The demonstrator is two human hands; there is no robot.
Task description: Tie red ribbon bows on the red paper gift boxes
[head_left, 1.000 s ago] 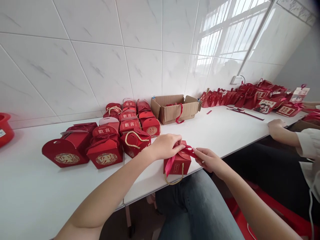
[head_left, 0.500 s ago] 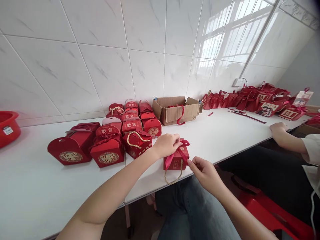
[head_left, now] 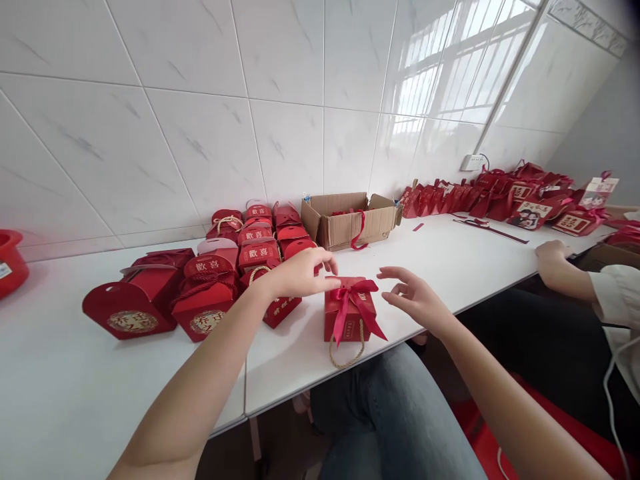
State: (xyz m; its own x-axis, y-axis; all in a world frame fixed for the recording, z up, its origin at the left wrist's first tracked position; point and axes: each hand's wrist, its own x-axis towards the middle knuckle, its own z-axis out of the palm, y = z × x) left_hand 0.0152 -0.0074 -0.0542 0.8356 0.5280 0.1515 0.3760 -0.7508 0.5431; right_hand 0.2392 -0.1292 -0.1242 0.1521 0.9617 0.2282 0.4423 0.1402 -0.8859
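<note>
A small red box (head_left: pixel 345 320) stands near the table's front edge, with a red ribbon bow (head_left: pixel 354 298) on its top and a rope handle (head_left: pixel 349 363) hanging down in front. My left hand (head_left: pixel 306 272) hovers at the box's upper left, fingers apart and holding nothing. To the right of the bow, my right hand (head_left: pixel 413 297) is raised with its fingers spread, also holding nothing. The ribbon's two tails fall over the box's front.
Several red boxes (head_left: pixel 207 293) stand left of my left hand. Behind is a cardboard box (head_left: pixel 345 230) with red ribbon. Red bags (head_left: pixel 530 213) line the right, near another person's hand (head_left: pixel 554 259). A red basin (head_left: pixel 11 267) sits far left.
Both hands have let go of the ribbon and moved apart, the left up and leftward, the right upward. The bow now lies fully in view, its tails spread.
</note>
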